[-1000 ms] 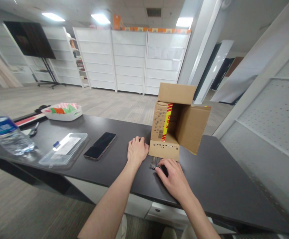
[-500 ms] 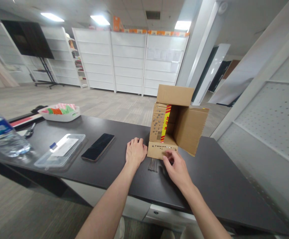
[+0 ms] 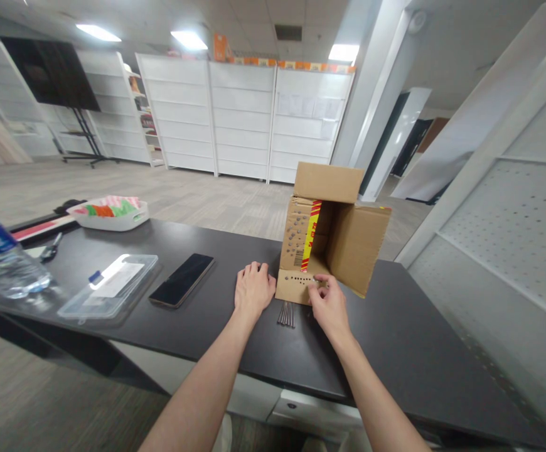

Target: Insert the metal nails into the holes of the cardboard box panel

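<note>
Dark and smooth, the bench [image 3: 395, 364] carries a brown cardboard box [image 3: 294, 248] with its mouth open and flaps spread. Its left panel is dotted with grey spots and crossed by yellow-and-red tape [image 3: 311, 235]; small holes line its lower flap [image 3: 289, 291]. Slim metal nails [image 3: 286, 315] fan out just before it. The left hand [image 3: 253, 289] rests palm down beside the box, holding nothing visible; the right hand [image 3: 329, 306] has thumb and forefinger curled close at the lower flap, whether gripping anything I cannot tell.

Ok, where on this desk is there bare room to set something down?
The widest bare patch of desk lies right of the cardboard box and the right hand. Another is behind the phone and left hand, between white basket and box. Crowded: the left end, with bottle, plastic case and basket, and between the hands, where nails lie.
</note>
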Demonstrator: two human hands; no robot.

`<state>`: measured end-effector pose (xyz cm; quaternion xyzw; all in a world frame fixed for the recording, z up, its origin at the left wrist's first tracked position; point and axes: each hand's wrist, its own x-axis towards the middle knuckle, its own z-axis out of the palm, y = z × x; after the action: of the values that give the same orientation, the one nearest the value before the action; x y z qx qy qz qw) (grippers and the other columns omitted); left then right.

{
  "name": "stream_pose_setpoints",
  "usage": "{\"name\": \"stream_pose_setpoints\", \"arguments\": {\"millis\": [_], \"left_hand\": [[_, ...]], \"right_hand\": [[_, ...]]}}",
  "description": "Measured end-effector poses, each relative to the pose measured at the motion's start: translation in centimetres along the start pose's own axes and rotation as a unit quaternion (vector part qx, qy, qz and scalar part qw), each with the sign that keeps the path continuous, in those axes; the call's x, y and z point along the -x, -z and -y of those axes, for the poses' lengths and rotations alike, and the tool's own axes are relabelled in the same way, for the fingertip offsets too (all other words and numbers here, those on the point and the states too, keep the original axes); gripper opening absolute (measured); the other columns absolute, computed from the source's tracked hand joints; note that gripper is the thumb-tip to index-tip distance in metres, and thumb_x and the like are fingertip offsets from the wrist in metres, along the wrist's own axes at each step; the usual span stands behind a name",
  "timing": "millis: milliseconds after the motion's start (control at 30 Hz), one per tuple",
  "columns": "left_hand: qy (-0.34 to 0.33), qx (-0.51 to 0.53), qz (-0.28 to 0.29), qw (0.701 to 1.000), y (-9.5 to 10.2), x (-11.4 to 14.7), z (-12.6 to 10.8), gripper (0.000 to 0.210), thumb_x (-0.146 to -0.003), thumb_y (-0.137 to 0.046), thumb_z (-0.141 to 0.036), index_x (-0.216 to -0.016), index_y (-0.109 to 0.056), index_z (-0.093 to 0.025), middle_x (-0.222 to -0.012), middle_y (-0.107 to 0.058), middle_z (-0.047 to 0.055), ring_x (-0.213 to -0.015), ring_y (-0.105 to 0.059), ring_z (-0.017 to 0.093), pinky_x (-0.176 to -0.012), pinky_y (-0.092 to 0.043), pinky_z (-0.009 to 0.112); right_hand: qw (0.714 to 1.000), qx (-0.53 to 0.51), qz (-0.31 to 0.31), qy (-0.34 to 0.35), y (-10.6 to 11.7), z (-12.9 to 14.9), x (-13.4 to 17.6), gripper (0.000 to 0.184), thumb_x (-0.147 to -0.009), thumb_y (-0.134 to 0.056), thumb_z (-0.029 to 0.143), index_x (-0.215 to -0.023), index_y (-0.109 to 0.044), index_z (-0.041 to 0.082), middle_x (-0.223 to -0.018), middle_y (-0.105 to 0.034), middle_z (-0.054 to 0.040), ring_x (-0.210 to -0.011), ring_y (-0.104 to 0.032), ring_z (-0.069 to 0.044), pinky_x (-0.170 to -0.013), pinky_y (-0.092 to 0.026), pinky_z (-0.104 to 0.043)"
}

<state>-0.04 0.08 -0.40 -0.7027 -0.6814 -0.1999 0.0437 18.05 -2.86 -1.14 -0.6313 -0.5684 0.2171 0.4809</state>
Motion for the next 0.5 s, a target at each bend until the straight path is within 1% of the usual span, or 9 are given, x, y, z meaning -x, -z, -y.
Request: {"name": "stream_pose_setpoints", "arguments": {"millis": [67,200,333,500], "left_hand": [[0.001,0.001,0.004,1.000,0.05,0.01,-0.05,0.029,-0.092,-0.044,-0.026,-0.112,-0.065,-0.020,-0.117,-0.064,0.011,-0.112,-0.056,0.026,-0.096,-0.040,0.040],[0.006,0.003,0.013,1.000,0.16,0.02,-0.12,0.030,-0.093,-0.044,-0.026,-0.114,-0.064,-0.020,-0.117,-0.063,0.011,-0.113,-0.055,0.026,-0.097,-0.039,0.040],[0.006,0.006,0.016,1.000,0.23,0.01,-0.13,0.030,-0.093,-0.043,-0.026,-0.115,-0.064,-0.020,-0.118,-0.063,0.011,-0.113,-0.055,0.026,-0.098,-0.039,0.040],[0.007,0.003,0.015,1.000,0.33,0.03,-0.15,0.030,-0.093,-0.044,-0.026,-0.114,-0.064,-0.020,-0.117,-0.063,0.011,-0.113,-0.055,0.026,-0.097,-0.039,0.040]], "right_hand": [[0.999,-0.027,0.004,-0.020,-0.05,0.01,0.18,0.043,-0.081,-0.054,0.044,-0.112,-0.060,0.016,-0.064,-0.066,-0.0016,-0.050,-0.058,-0.019,-0.050,-0.044,-0.030],[0.996,-0.069,0.033,-0.044,-0.05,0.46,0.75,0.042,-0.083,-0.053,0.044,-0.115,-0.056,0.017,-0.054,-0.059,0.0048,-0.035,-0.049,-0.015,-0.037,-0.036,-0.026],[0.994,-0.093,0.028,-0.044,-0.11,0.71,1.00,0.037,-0.082,-0.054,0.043,-0.110,-0.055,0.018,-0.052,-0.057,0.0068,-0.032,-0.047,-0.013,-0.034,-0.035,-0.024],[0.987,-0.142,0.032,-0.063,-0.28,0.62,0.74,0.038,-0.078,-0.056,0.042,-0.107,-0.053,0.018,-0.052,-0.058,0.0079,-0.031,-0.046,-0.011,-0.032,-0.033,-0.022]]}}
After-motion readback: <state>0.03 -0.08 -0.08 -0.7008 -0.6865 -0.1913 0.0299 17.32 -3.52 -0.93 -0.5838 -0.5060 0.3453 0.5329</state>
